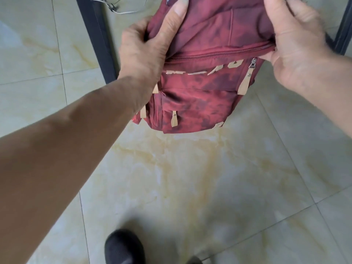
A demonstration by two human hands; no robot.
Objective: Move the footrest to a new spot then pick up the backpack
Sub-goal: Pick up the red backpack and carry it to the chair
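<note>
A dark red mottled backpack (205, 77) with tan zipper pulls and pale lettering hangs above the tiled floor, front pockets facing me. My left hand (146, 54) grips its left side, thumb laid across the upper fabric. My right hand (297, 46) pinches the right end of the top zipper seam. The bag's top runs past the upper frame edge. No footrest is in view.
Two dark metal legs (97, 37) (342, 29) stand left and right behind the bag. A pale cord (118, 6) lies on the floor at the top. Glossy marbled tiles (190, 178) fill the middle. A black shoe (123, 246) shows at the bottom.
</note>
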